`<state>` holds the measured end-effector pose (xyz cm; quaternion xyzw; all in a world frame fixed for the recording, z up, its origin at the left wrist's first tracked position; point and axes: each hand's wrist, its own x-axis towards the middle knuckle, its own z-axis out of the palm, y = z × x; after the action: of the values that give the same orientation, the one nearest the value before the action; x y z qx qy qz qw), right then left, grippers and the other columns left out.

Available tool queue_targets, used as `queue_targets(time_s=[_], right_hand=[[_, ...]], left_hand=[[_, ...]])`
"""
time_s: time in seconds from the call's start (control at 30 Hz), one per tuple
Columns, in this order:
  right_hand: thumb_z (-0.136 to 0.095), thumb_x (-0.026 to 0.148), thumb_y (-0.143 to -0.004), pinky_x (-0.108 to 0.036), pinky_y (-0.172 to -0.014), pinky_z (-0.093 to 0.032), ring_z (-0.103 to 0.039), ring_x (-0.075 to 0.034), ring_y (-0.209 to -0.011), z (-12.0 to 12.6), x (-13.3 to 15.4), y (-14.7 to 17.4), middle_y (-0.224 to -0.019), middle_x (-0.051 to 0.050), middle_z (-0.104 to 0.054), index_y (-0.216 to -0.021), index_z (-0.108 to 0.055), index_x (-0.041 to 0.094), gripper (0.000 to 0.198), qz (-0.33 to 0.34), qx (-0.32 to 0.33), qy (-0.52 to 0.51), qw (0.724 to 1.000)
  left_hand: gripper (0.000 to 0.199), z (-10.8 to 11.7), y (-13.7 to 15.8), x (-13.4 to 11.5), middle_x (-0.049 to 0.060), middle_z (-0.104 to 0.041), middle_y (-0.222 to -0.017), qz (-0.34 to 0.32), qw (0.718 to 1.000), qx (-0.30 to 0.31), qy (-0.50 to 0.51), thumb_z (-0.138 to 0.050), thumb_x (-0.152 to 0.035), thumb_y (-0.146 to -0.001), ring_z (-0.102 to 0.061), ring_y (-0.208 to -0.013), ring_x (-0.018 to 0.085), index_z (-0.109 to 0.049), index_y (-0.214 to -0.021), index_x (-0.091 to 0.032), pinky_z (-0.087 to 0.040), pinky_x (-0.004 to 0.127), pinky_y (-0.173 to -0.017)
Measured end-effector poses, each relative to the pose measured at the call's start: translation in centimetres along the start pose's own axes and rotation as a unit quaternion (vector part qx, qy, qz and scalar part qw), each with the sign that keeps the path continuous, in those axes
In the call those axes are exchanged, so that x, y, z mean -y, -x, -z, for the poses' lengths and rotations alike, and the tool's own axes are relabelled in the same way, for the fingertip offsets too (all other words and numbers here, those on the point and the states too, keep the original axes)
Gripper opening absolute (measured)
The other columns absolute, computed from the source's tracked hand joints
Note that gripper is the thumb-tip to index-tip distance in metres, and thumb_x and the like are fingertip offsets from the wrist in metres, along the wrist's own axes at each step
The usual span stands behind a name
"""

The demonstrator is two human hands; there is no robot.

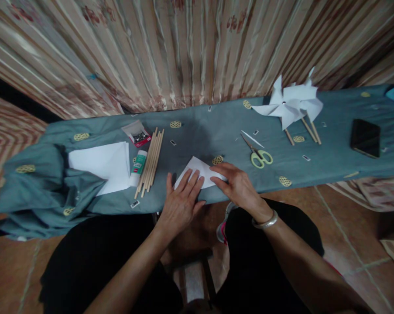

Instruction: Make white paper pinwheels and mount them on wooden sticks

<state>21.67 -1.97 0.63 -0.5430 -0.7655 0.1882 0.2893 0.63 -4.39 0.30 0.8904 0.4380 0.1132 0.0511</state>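
Observation:
A folded white sheet of paper (198,165) lies on the cloth near the front edge of the table. My left hand (180,203) rests flat on its left part, fingers stretched out and spread. At the sheet's right corner, my right hand (238,185) has its thumb and fingers closed around the paper; a silver bangle circles that wrist. Green-handled scissors (261,158) lie with blades open, right of the sheet, beside a thin white paper strip (252,138). Several wooden sticks (151,163) lie to the left, next to a glue stick (138,168).
A stack of white paper (100,163) and a small box of metal fasteners (138,134) lie at the left. White paper pinwheels (293,104) on sticks lie back right, near a black phone (365,138). A striped curtain (190,56) hangs behind the cloth-covered table (200,120).

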Motion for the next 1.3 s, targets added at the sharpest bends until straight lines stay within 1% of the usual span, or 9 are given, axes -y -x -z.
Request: queue_targets(time_s=[0.2, 0.33, 0.47, 0.53, 0.7, 0.87, 0.97, 1.1, 1.3], right_hand=[[-0.055, 0.029, -0.092, -0.043, -0.097, -0.051, -0.064, -0.026, -0.109, 0.0, 0.1, -0.1, -0.115, -0.012, -0.069, -0.114, -0.069, 0.019, 0.028, -0.004, 0.005, 0.011, 1.000], [-0.053, 0.031, -0.094, -0.045, -0.099, -0.049, -0.063, -0.027, -0.108, 0.0, 0.3, -0.2, -0.114, -0.012, -0.068, -0.115, -0.068, 0.020, 0.028, 0.008, 0.007, 0.027, 1.000], [-0.054, 0.040, -0.093, -0.045, -0.097, -0.048, -0.059, -0.030, -0.107, -0.2, 1.0, 0.0, -0.114, -0.014, -0.066, -0.114, -0.067, 0.016, 0.035, 0.019, 0.006, 0.081, 0.996], [-0.056, 0.044, -0.091, -0.045, -0.097, -0.047, -0.056, -0.031, -0.109, -0.5, 1.4, 0.1, -0.118, -0.016, -0.064, -0.115, -0.066, 0.014, 0.040, 0.020, 0.002, 0.105, 0.994], [-0.057, 0.044, -0.090, -0.047, -0.097, -0.042, -0.050, -0.034, -0.118, -1.8, 2.0, 0.6, -0.133, -0.018, -0.057, -0.121, -0.062, 0.013, 0.043, -0.010, -0.016, 0.142, 0.990], [-0.047, 0.042, -0.095, -0.048, -0.098, -0.040, -0.048, -0.033, -0.121, -2.1, 1.1, 1.7, -0.140, -0.018, -0.051, -0.130, -0.056, 0.014, 0.045, -0.024, -0.044, 0.133, 0.990], [-0.045, 0.039, -0.096, -0.050, -0.099, -0.039, -0.048, -0.033, -0.122, -1.5, -0.3, 2.6, -0.140, -0.018, -0.051, -0.133, -0.053, 0.015, 0.045, -0.054, -0.076, 0.121, 0.988], [-0.045, 0.033, -0.094, -0.052, -0.100, -0.040, -0.049, -0.034, -0.123, -0.9, -1.8, 3.3, -0.137, -0.019, -0.053, -0.128, -0.058, 0.014, 0.040, -0.079, -0.100, 0.096, 0.987], [-0.043, 0.023, -0.093, -0.051, -0.101, -0.041, -0.050, -0.032, -0.123, -1.4, -2.5, 3.1, -0.134, -0.018, -0.056, -0.119, -0.064, 0.016, 0.034, -0.077, -0.122, 0.073, 0.987]], left_hand=[[0.055, -0.1, -0.1, 0.0, 0.012, -0.039, -0.154, 0.002, 1.000, 0.008, 0.000, -0.048, -0.040, -0.095, -0.032, -0.144, 0.031, -0.038, -0.145, -0.018, -0.005, 0.068, -0.116], [0.057, -0.1, -0.1, 0.0, 0.012, -0.039, -0.154, 0.004, 1.000, 0.014, -0.003, -0.048, -0.041, -0.095, -0.031, -0.144, 0.031, -0.037, -0.146, -0.017, -0.007, 0.068, -0.116], [0.059, -0.2, -0.1, -0.1, 0.013, -0.040, -0.154, 0.003, 1.000, 0.014, -0.012, -0.049, -0.042, -0.094, -0.031, -0.144, 0.032, -0.036, -0.146, -0.017, -0.010, 0.067, -0.116], [0.059, -0.2, -0.1, -0.1, 0.013, -0.041, -0.153, 0.002, 1.000, 0.011, -0.017, -0.049, -0.042, -0.094, -0.032, -0.144, 0.032, -0.037, -0.146, -0.017, -0.010, 0.067, -0.116], [0.059, -0.3, -0.1, -0.3, 0.015, -0.040, -0.153, 0.005, 1.000, 0.004, -0.028, -0.050, -0.040, -0.094, -0.032, -0.144, 0.032, -0.038, -0.146, -0.015, -0.008, 0.067, -0.116], [0.061, -0.4, 0.2, 0.0, 0.015, -0.038, -0.154, -0.002, 0.999, 0.013, -0.034, -0.049, -0.039, -0.094, -0.030, -0.145, 0.031, -0.036, -0.148, -0.015, -0.006, 0.064, -0.117], [0.061, -0.1, 1.4, 0.6, 0.016, -0.034, -0.155, 0.005, 0.999, 0.009, -0.040, -0.048, -0.037, -0.094, -0.028, -0.146, 0.030, -0.033, -0.149, -0.014, -0.007, 0.064, -0.117], [0.060, 0.7, 4.5, 1.6, 0.018, -0.035, -0.155, 0.044, 0.997, 0.004, -0.058, -0.046, -0.032, -0.094, -0.029, -0.146, 0.031, -0.033, -0.148, -0.011, -0.008, 0.062, -0.117], [0.057, 1.5, 7.8, 2.6, 0.019, -0.039, -0.152, 0.082, 0.994, -0.010, -0.073, -0.047, -0.027, -0.092, -0.035, -0.142, 0.032, -0.038, -0.147, -0.013, -0.007, 0.061, -0.117]])
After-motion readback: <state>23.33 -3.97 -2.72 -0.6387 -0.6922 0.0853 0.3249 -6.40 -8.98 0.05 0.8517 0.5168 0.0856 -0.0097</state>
